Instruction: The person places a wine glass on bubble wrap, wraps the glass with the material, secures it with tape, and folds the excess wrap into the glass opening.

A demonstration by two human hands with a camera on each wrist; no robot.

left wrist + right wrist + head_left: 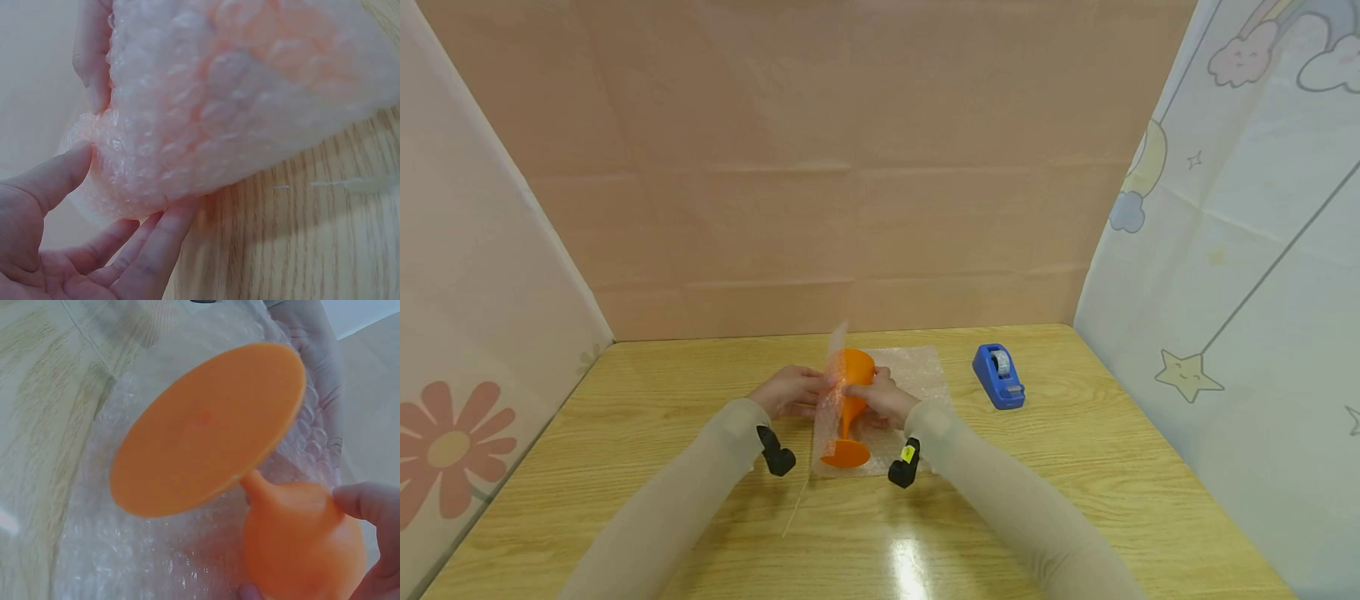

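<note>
An orange goblet lies on its side on a sheet of clear bubble wrap, its round foot toward me. My right hand holds the goblet by its bowl; in the right wrist view the thumb presses on the bowl beside the stem. Over the goblet's left side stands a raised flap of the wrap, pinched by my left hand between thumb and fingers. Through that bubble wrap the goblet's orange shows faintly in the left wrist view.
To the right of the wrap, a blue tape dispenser with a roll of clear tape stands on the wooden table. A pinkish cloth wall closes off the back, with patterned sheets at both sides.
</note>
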